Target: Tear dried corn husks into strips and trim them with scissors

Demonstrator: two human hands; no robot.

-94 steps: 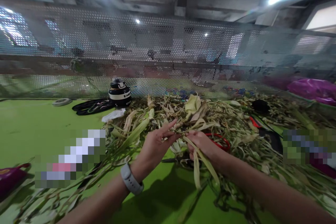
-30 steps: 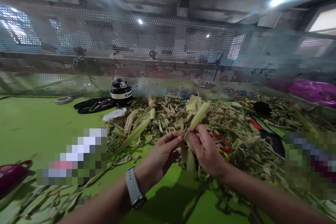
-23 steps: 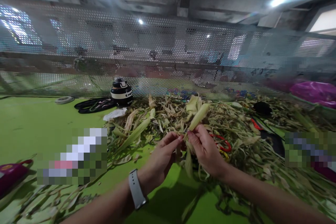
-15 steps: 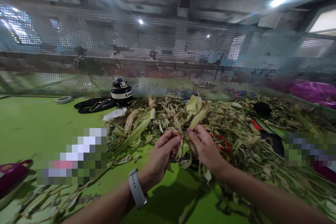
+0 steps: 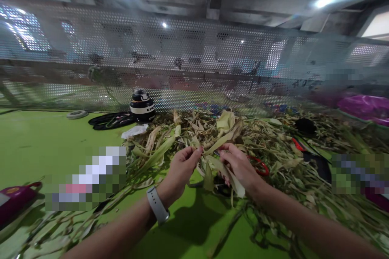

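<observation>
My left hand (image 5: pixel 181 168), with a grey watch strap (image 5: pixel 157 206) on its wrist, is closed, thumb and fingertips pinching the end of a pale green corn husk (image 5: pixel 221 141). That husk slants up to the right, above my right hand (image 5: pixel 240 166). My right hand's fingers are bent around more husk strips (image 5: pixel 235 184), which hang below its palm; some fingertips are hidden. Just to the right of this hand lies a red loop (image 5: pixel 263 166). A dark round object (image 5: pixel 223 186) shows partly behind the hanging strips.
A heap of dry husks (image 5: pixel 273 141) spreads across the green tabletop (image 5: pixel 39 137). At the back stand a black jug (image 5: pixel 142 109) and a perforated metal screen (image 5: pixel 188 56). A white plastic piece (image 5: pixel 134 131) lies left, a purple bag (image 5: pixel 366 107) far right.
The husk between my hands has swung lower and lies more level, its end now at my left fingertips. My right hand has turned, with strips hanging under it.
</observation>
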